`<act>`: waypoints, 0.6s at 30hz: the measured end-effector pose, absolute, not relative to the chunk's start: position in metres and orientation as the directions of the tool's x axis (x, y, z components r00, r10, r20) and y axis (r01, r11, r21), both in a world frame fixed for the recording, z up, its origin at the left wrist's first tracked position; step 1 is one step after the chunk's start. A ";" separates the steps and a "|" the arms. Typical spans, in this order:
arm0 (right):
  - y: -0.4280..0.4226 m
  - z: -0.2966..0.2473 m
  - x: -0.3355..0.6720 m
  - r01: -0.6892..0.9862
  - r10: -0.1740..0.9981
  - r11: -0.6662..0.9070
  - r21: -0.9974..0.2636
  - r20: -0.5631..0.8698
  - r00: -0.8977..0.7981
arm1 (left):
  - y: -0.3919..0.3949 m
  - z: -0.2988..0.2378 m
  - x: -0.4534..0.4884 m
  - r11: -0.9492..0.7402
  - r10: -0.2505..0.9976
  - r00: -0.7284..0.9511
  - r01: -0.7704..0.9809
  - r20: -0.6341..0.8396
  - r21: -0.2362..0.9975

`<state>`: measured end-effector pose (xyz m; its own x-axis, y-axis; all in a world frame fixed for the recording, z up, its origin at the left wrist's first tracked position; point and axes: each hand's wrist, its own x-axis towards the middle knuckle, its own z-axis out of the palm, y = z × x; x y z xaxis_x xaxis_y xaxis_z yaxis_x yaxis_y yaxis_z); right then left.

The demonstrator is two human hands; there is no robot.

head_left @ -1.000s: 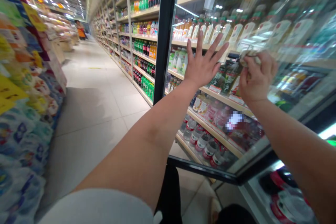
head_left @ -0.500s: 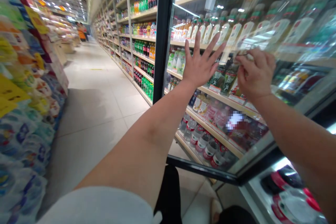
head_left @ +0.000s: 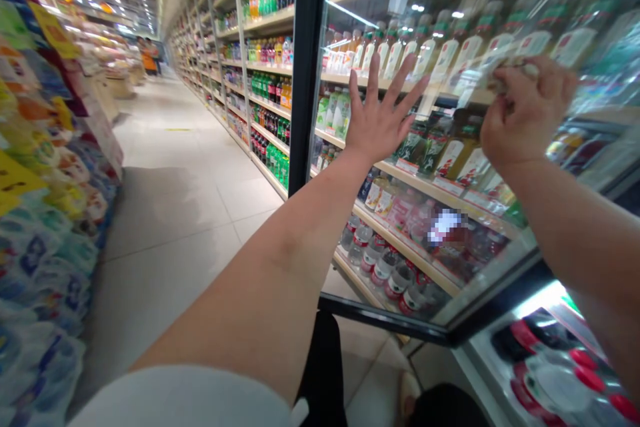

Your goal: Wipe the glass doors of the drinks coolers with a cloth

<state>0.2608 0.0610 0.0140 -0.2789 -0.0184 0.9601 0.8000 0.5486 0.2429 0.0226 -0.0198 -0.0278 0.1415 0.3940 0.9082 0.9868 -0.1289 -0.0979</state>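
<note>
A black-framed glass door (head_left: 307, 80) of a drinks cooler stands swung open in front of me. My left hand (head_left: 377, 121) is spread against the glass, fingers apart, holding nothing. Farther right, my right hand (head_left: 525, 117) has its fingers bent around a pale crumpled cloth (head_left: 496, 83) at the glass. Most of the cloth is hidden by the fingers. Through the pane, rows of bottles with white labels (head_left: 445, 57) show on the shelves, and light reflections lie across it.
Red-capped bottles (head_left: 555, 383) stand inside the cooler at the lower right. Shelves of soft drinks (head_left: 273, 87) line the aisle beyond the door. Stacked wrapped packs (head_left: 40, 260) rise on the left along the tiled floor (head_left: 175, 207). A person in orange (head_left: 149, 59) is far down the aisle.
My right hand has slid right and slightly up across the glass with the cloth. My left hand stays spread in nearly the same place on the pane.
</note>
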 end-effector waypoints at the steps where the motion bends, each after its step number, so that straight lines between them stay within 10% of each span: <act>1: 0.064 0.017 0.263 0.807 -0.033 0.550 0.214 0.972 -0.234 | -0.020 -0.028 0.023 -0.128 0.390 0.138 0.987 0.911 -0.095; 4: 0.067 -0.003 0.263 0.819 -0.081 0.555 0.145 0.989 -0.120 | -0.022 -0.027 0.024 -0.099 0.397 0.127 0.991 0.909 -0.095; 11: 0.060 -0.031 0.257 0.708 -0.135 0.569 0.419 0.896 -0.422 | -0.029 -0.024 0.027 -0.016 0.507 0.093 0.995 0.857 -0.098; 18: 0.086 -0.015 0.278 0.839 -0.186 0.494 0.227 0.971 -0.153 | -0.026 -0.025 0.025 -0.145 0.423 0.100 0.989 0.901 -0.042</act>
<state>0.2780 0.0863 -0.0151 -0.1529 -0.1855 0.9707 0.8393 0.4942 0.2266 0.0248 -0.0257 -0.0250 0.1000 0.4226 0.9008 0.9885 -0.1451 -0.0416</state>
